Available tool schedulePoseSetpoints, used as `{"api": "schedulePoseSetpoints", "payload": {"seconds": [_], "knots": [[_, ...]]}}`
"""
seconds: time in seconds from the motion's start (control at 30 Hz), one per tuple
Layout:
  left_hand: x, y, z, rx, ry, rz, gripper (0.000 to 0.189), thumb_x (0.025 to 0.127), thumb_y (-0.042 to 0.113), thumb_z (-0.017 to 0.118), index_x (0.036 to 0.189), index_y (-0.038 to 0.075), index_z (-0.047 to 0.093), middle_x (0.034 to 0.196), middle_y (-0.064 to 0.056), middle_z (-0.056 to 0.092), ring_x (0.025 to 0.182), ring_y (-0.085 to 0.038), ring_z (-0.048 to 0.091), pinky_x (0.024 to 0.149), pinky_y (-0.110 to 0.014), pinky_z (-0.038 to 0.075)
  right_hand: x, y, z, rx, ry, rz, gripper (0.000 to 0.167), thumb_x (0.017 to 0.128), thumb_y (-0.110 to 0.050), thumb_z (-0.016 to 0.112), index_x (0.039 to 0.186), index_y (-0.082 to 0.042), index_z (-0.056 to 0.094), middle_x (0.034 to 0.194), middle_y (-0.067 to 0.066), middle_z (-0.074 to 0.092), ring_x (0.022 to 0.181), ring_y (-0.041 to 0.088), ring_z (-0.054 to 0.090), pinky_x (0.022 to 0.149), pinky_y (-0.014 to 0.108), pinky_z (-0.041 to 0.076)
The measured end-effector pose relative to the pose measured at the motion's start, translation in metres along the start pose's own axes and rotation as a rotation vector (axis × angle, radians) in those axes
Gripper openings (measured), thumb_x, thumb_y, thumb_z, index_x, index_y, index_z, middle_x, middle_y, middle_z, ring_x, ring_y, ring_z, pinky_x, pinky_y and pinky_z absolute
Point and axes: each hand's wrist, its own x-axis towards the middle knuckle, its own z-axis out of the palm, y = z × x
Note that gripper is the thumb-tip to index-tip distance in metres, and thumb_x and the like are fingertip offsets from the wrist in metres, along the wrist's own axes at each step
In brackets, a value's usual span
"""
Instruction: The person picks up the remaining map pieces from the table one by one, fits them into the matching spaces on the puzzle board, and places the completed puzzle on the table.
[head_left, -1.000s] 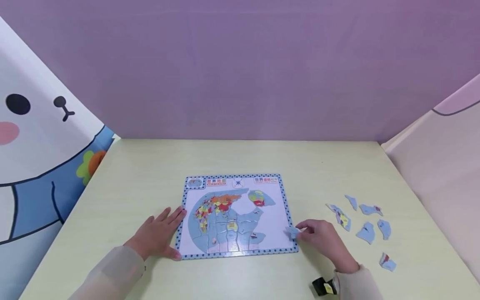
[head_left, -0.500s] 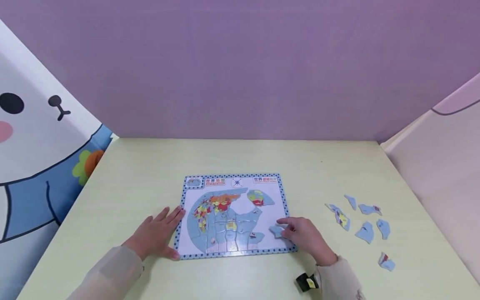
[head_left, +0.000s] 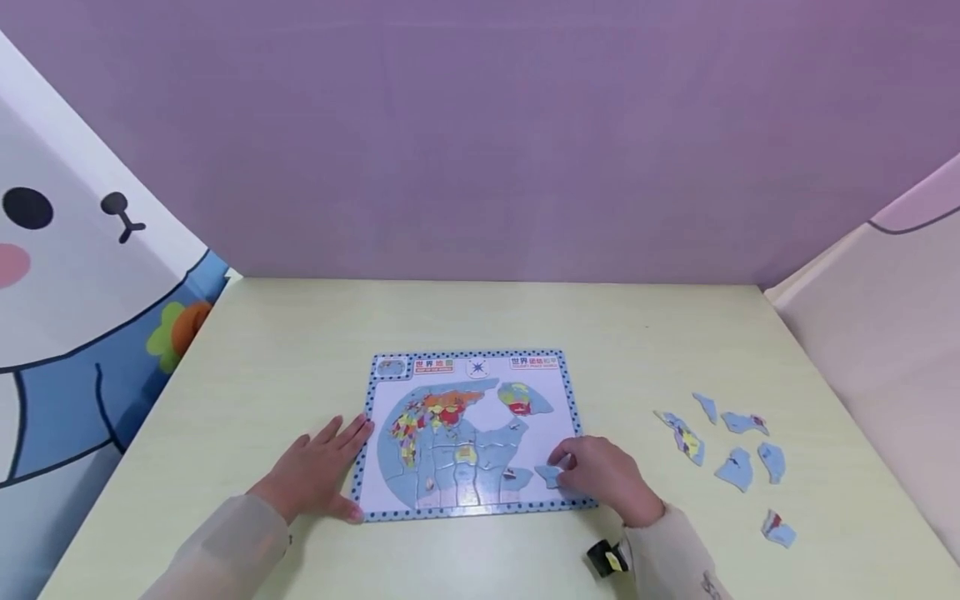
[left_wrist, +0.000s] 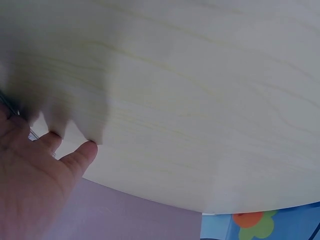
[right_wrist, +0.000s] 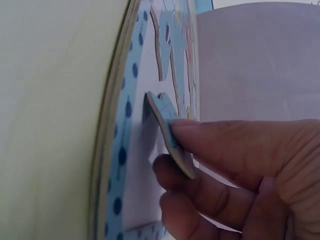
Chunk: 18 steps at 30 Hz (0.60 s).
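A world-map puzzle board [head_left: 551, 429] with a dotted blue border lies on the table, its left and middle parts filled with joined pieces. My right hand [head_left: 607, 477] pinches a light-blue puzzle piece [head_left: 549, 475] between thumb and fingers, over the board's lower right. In the right wrist view the piece [right_wrist: 167, 130] is tilted, with its far end close over the white board surface. My left hand [head_left: 318, 467] lies with its fingers spread at the board's left edge. The left wrist view shows the left fingers [left_wrist: 80, 157] straight beside that edge.
Several loose puzzle pieces [head_left: 735, 468] lie scattered on the table [head_left: 675, 333] to the right of the board. A purple panel [head_left: 487, 150] rises behind the table. A black wrist device [head_left: 603, 558] sits by the right cuff.
My right hand has carried the puzzle piece left from the board's right edge to over its lower right, beside the piece with the boat. The left hand has stayed in place.
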Motion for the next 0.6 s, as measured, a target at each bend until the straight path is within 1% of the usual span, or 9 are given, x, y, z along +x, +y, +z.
{"api": "schedulePoseSetpoints", "payload": {"seconds": [0.2, 0.33, 0.43, 0.5, 0.6], "knots": [[-0.0002, -0.0011, 0.0028, 0.026, 0.011, 0.013, 0.114, 0.061, 0.061, 0.079, 0.148, 0.004, 0.033, 0.155, -0.014, 0.029, 0.139, -0.044, 0.022, 0.099, -0.069, 0.029, 0.0005, -0.0035, 0.0001, -0.012, -0.019, -0.023, 0.015, 0.075, -0.007, 0.075, 0.089, -0.012, 0.072, 0.08, -0.001, 0.065, 0.071, 0.015, 0.056, 0.064, 0.035, 0.047], [0.0, -0.0016, 0.0014, 0.025, 0.0, 0.003, 0.115, 0.061, 0.061, 0.079, 0.149, 0.005, 0.032, 0.155, -0.013, 0.027, 0.14, -0.044, 0.021, 0.1, -0.069, 0.028, -0.0003, -0.0015, -0.0005, -0.003, -0.015, -0.072, 0.012, 0.079, -0.003, 0.072, 0.086, -0.013, 0.072, 0.078, -0.002, 0.064, 0.07, 0.014, 0.054, 0.066, 0.034, 0.047], [-0.0003, -0.0015, 0.001, 0.019, -0.014, -0.008, 0.115, 0.061, 0.06, 0.08, 0.149, 0.005, 0.031, 0.156, -0.013, 0.026, 0.14, -0.044, 0.019, 0.1, -0.07, 0.027, -0.0001, -0.0004, 0.0003, 0.016, 0.014, -0.099, 0.016, 0.084, 0.002, 0.066, 0.09, -0.012, 0.071, 0.086, 0.001, 0.066, 0.075, 0.015, 0.055, 0.07, 0.035, 0.048], [-0.0003, -0.0014, 0.0013, 0.015, -0.009, -0.006, 0.114, 0.061, 0.06, 0.08, 0.149, 0.005, 0.031, 0.156, -0.013, 0.027, 0.14, -0.044, 0.019, 0.1, -0.07, 0.026, 0.0007, -0.0003, 0.0007, 0.025, 0.039, -0.109, 0.019, 0.085, 0.005, 0.063, 0.094, -0.01, 0.072, 0.093, 0.005, 0.068, 0.077, 0.016, 0.056, 0.071, 0.036, 0.048], [-0.0004, -0.0013, 0.0025, 0.01, 0.0, 0.001, 0.114, 0.061, 0.059, 0.081, 0.149, 0.005, 0.032, 0.155, -0.013, 0.027, 0.14, -0.044, 0.02, 0.1, -0.07, 0.026, 0.0019, -0.0004, 0.0012, 0.026, 0.047, -0.101, 0.02, 0.085, 0.006, 0.063, 0.097, -0.008, 0.073, 0.097, 0.006, 0.068, 0.078, 0.017, 0.055, 0.073, 0.035, 0.047]]}}
